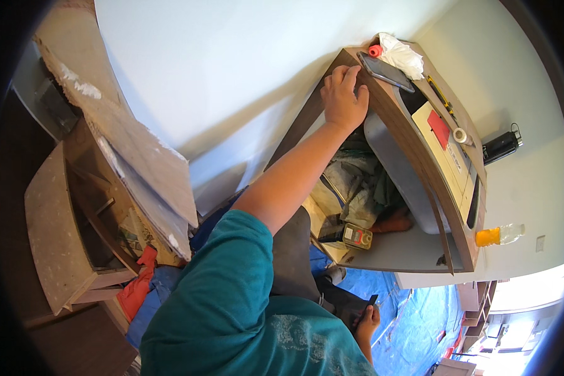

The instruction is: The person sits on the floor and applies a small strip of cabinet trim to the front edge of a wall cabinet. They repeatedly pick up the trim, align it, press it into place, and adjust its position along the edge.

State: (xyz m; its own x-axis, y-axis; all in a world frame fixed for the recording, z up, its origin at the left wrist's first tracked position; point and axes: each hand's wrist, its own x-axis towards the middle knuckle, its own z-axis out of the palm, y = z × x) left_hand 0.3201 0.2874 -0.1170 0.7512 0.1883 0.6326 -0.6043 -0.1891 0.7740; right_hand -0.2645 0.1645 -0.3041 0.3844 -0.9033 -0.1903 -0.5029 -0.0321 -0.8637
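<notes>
My left hand (344, 100) reaches up to the corner of a wooden cabinet (395, 122). Its fingers are bent but apart, resting on the wood edge beside a dark smartphone (385, 70); I see nothing held in it. Lower down at the right, my right hand (368, 323) is closed round a small black flat-ended object (371, 302), its kind unclear. A loose, thin wood strip (442, 232) hangs along the cabinet's front edge. Inside the cabinet, crumpled grey cloth (357, 178) lies near a yellow-and-black boxlike thing (357, 236).
On the cabinet top lie white crumpled plastic (402, 57), a yellow cutter knife (442, 94), a roll of tape (462, 136), a black bottle (502, 145) and an orange-filled bottle (498, 235). Broken boards (138, 150) lean at the left. Blue sheeting (413, 307) covers the floor.
</notes>
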